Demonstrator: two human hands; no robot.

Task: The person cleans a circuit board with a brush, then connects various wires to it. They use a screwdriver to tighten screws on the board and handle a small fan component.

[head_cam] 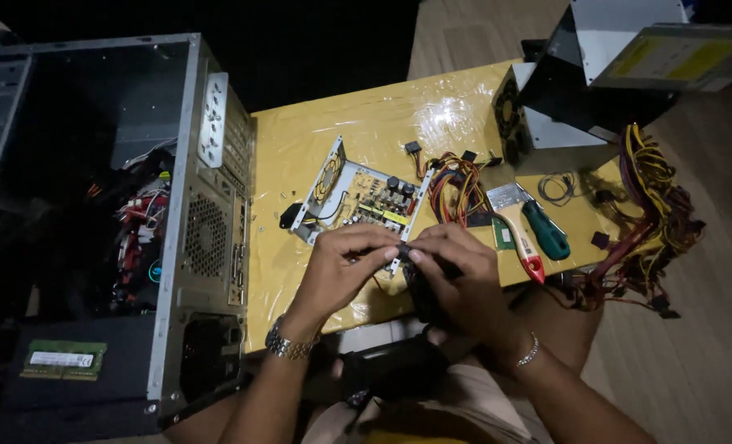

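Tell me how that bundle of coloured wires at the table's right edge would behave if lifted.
The wire bundle would probably flop and sag, since its loose strands already droop over the table edge. Its many connectors could snag. It likely drags whatever it is attached to.

left hand, right hand, fingertips pinched together

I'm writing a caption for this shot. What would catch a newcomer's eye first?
Two hands, left hand and right hand, meet at the near edge of the yellow plastic-wrapped table, pinching a small black part between the fingertips. Just beyond them lies an opened power supply with a bare green circuit board. At left stands an open grey metal computer case.
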